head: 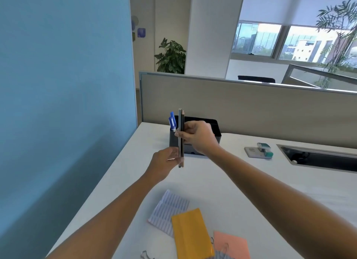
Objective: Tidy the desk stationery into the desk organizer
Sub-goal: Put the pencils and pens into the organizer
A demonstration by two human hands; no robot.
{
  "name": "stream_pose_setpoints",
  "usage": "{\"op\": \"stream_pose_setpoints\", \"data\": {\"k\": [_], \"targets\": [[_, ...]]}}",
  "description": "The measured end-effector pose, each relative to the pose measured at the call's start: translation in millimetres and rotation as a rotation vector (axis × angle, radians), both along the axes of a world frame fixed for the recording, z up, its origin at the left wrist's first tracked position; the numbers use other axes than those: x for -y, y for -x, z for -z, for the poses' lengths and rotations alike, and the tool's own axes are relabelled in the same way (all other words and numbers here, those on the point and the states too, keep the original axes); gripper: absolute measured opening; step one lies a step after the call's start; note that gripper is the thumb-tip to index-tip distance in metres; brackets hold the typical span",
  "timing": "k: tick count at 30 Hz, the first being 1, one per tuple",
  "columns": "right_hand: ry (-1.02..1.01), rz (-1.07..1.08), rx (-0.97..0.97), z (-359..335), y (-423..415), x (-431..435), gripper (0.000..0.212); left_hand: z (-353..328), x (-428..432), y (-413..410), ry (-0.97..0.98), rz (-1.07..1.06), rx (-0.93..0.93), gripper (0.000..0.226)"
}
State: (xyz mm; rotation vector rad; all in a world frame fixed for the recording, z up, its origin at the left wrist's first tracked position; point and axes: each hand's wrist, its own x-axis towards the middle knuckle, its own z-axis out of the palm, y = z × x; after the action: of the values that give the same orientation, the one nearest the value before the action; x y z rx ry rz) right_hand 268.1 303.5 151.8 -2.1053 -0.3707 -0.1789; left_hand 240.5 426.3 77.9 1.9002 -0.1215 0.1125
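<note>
**Head view: pencils upright, organizer just behind**

The right hand point(197, 137) pinches two pencils point(181, 123) at mid-length, long axis vertical. The left hand point(164, 162) meets their lower ends; whether it grips them is unclear. The desk organizer point(212, 127) stands just beyond, nearer the right hand.

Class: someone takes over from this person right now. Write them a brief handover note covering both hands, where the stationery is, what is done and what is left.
Right hand pinches two pencils upright, in front of the organizer. Left hand, open, touches their lower ends.
Done: blue pens stand in the organizer's left compartment.
Left: slot in the pencils; then what looks like a stapler off to the right, and the striped pad, yellow notebook, pink pad and binder clips near you.
</note>
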Motion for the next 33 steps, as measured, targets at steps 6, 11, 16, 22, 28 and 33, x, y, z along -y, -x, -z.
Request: {"op": "stream_pose_setpoints", "data": {"k": [6,11,16,22,28,33], "targets": [[-0.104,0.191,0.122,-15.5,-80.6,11.5,0.024,7.9,6.5,-51.8,-0.514,-0.115,0.117,0.063],[-0.193,0.278,0.232,-23.1,-133.2,5.4,0.021,28.3,5.5,-78.1,-0.758,-0.121,0.162,0.08],[-0.203,0.298,0.251,-13.3,-169.7,-5.7,0.022,45.0,4.6,-90.3,-0.872,-0.142,0.184,0.078],[-0.025,0.273,0.212,16.2,-192.9,-7.4,0.024,53.1,-0.3,-95.6,-0.955,-0.174,0.222,0.074],[0.347,0.204,0.144,39.8,-203.0,-5.9,0.024,63.3,1.0,-95.5,-0.972,-0.165,0.197,0.075],[0.515,0.194,0.056,57.0,-204.8,-6.0,0.032,70.4,0.3,-95.1,-0.964,-0.16,0.177,0.075]]}}
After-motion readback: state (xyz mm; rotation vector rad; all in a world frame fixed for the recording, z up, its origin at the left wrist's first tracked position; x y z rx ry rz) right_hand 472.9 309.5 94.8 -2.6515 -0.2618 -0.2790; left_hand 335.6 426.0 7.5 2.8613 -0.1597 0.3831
